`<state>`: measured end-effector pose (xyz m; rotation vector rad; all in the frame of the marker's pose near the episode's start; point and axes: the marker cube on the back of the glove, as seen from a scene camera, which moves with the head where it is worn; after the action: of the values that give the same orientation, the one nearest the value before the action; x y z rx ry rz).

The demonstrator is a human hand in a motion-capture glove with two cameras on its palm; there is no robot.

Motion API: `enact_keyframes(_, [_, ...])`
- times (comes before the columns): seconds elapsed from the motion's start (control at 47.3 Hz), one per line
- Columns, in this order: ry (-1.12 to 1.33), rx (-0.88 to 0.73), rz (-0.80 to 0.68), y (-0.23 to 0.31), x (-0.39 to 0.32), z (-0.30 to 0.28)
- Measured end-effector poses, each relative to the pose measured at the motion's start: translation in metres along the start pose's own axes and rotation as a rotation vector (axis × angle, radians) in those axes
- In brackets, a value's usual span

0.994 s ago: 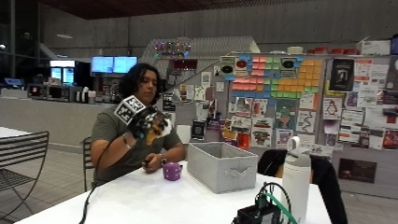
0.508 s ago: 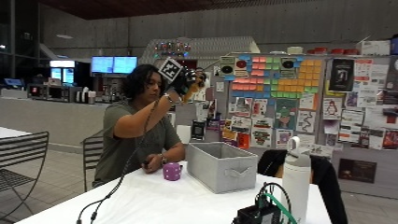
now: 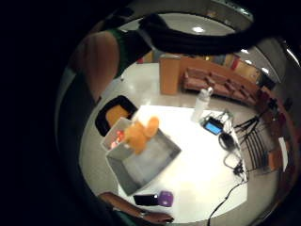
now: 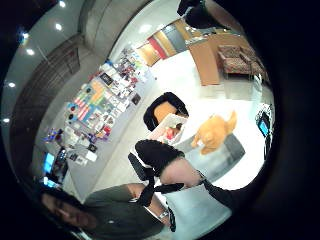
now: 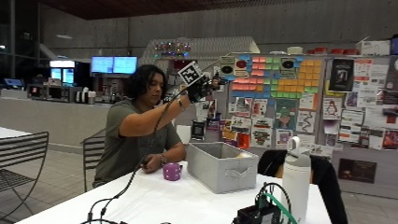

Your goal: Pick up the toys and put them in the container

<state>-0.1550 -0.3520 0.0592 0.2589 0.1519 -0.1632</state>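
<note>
Up high, held the gloved right hand (image 5: 200,88) raised with fingers spread, nothing gripped; below the palm, orange plush toy (image 3: 140,134) in mid-air over the grey container (image 5: 222,171)

Outside view: from the table's end, level, facing the seated person and the bin (image 5: 225,171). Both palm views: high above, looking down on table (image 3: 207,165) and bin.

gloved hand (image 5: 200,87) raised above container (image 5: 222,166), orange toy (image 3: 139,133) released, falling
</note>
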Motion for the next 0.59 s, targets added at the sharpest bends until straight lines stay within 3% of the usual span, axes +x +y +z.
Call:
enact_keyframes(0.063, [-0.005, -0.05, -0.022, 0.02, 0.007, -0.001])
enact_keyframes(0.148, [0.069, -0.12, 0.067, 0.051, 0.022, 0.005])
enact_keyframes(0.233, [0.066, -0.171, 0.009, 0.101, 0.03, 0.014])
enact_keyframes(0.317, [0.101, -0.187, 0.055, 0.149, 0.031, 0.032])
enact_keyframes(0.444, [0.069, -0.283, -0.107, 0.242, 0.041, 0.084])
enact_keyframes(0.55, [0.002, -0.43, 0.116, 0.291, 0.05, 0.132])
enact_keyframes(0.592, [-0.015, -0.498, 0.101, 0.312, 0.049, 0.152])
